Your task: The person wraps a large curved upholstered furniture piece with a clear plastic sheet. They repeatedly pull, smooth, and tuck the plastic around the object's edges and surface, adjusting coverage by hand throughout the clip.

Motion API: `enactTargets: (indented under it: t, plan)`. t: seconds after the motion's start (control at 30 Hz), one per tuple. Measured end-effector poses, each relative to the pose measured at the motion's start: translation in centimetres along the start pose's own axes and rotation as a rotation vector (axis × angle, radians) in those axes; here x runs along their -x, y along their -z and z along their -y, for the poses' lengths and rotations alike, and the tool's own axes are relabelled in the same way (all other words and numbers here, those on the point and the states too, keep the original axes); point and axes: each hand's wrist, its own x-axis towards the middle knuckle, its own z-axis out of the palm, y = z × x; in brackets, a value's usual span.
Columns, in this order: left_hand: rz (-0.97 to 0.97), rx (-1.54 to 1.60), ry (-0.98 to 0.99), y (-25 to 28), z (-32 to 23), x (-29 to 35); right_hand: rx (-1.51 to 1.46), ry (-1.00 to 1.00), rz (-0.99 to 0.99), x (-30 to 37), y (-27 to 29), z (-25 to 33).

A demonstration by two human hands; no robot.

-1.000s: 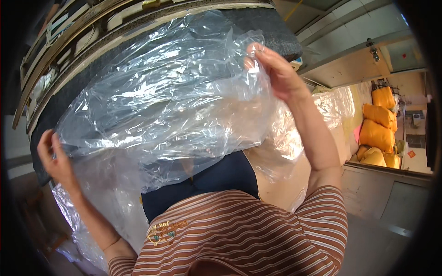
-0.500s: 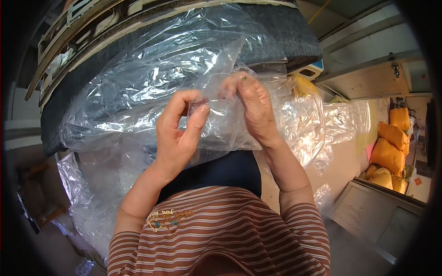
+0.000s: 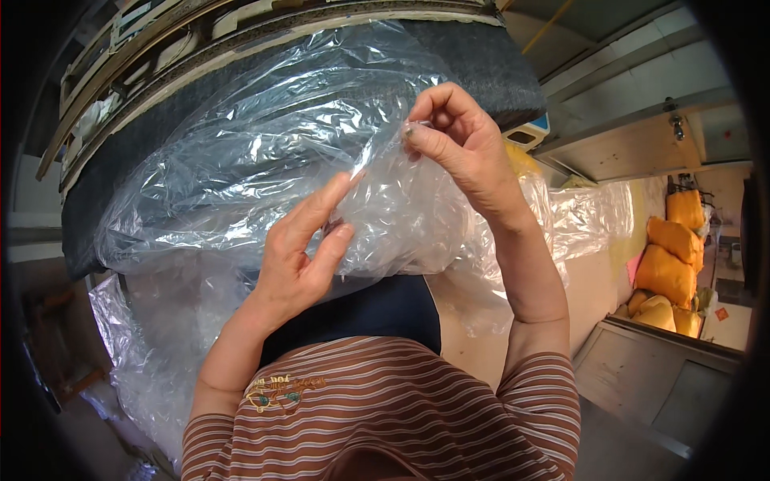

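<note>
A large sheet of clear, crinkled plastic film (image 3: 233, 172) lies in folds over a dark padded surface (image 3: 473, 60) and hangs down toward my lap. Between thumb and forefinger, my right hand (image 3: 475, 156) pinches a gathered edge of this film, raised above the rest. My left hand (image 3: 298, 252) is lower and to the left, its forefinger stretched out and its thumb apart. Its fingertips rest against the film, with a bright fold running up from them toward the right hand. Whether the film is a sheet or a bag, I cannot tell.
Wooden and metal rails (image 3: 144, 84) run along the far left edge of the dark surface. More clear film (image 3: 593, 210) trails off to the right. Orange bundles (image 3: 667, 268) are stacked farther right, near a grey cabinet (image 3: 642, 369). Crumpled film (image 3: 148, 377) hangs at the lower left.
My right hand has moved up and right, turning so its pinch on the film edge shows. My left hand has dropped slightly, its forefinger straightening and parting from the thumb.
</note>
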Motion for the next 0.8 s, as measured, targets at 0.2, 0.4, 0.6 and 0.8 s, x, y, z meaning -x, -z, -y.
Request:
enactTargets:
  t: [0.2,0.4,0.6,0.8]
  plan:
    - [0.068,0.015,-0.032,0.6,0.1,0.0,-0.022,-0.274,0.244,-1.5,1.6,1.5]
    - [0.125,-0.062,-0.064,1.4,0.4,-0.2,0.076,-0.281,0.291,-1.9,2.1,2.0]
    - [0.079,-0.068,0.074,2.1,0.3,0.0,0.447,0.213,0.037,-1.9,2.3,1.6]
    - [0.056,-0.155,0.122,3.9,1.1,-0.3,0.393,0.342,-0.057,-2.0,-0.7,2.1]
